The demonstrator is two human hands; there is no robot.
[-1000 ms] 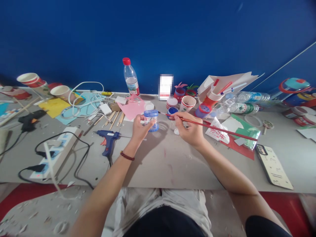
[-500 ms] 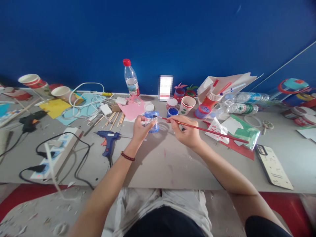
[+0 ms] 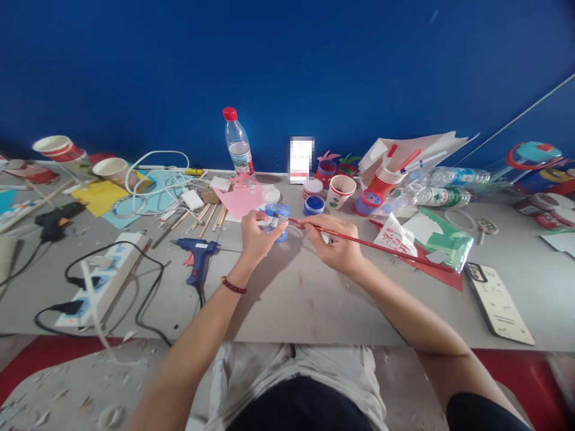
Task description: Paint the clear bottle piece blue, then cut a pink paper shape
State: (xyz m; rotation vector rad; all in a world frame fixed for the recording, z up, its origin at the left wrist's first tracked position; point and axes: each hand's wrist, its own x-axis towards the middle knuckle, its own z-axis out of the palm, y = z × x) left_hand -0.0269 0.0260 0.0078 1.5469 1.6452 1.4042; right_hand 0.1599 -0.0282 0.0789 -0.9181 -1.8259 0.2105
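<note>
My left hand [image 3: 259,234] is closed round a small clear plastic cup-like piece [image 3: 277,211] with blue paint at its rim and base. Between the thumb and fingers of my right hand [image 3: 335,241] is a long red paintbrush [image 3: 381,244], its handle slanting down to the right. The brush's tip lies at the near side of the piece's blue rim. Just beyond my right hand stands an open jar of blue paint [image 3: 314,206]. A paper cup [image 3: 340,191] is to the right of that jar.
A blue glue gun [image 3: 200,254] and a power strip [image 3: 108,278] with cables lie to the left. Behind stands a red-capped bottle [image 3: 238,143]. Paper scraps, plastic bottles [image 3: 442,196] and a phone [image 3: 499,305] are on the right.
The brush tip has shifted slightly left and down along the piece, with my right hand following. The piece appears tilted a little differently in my left hand.
</note>
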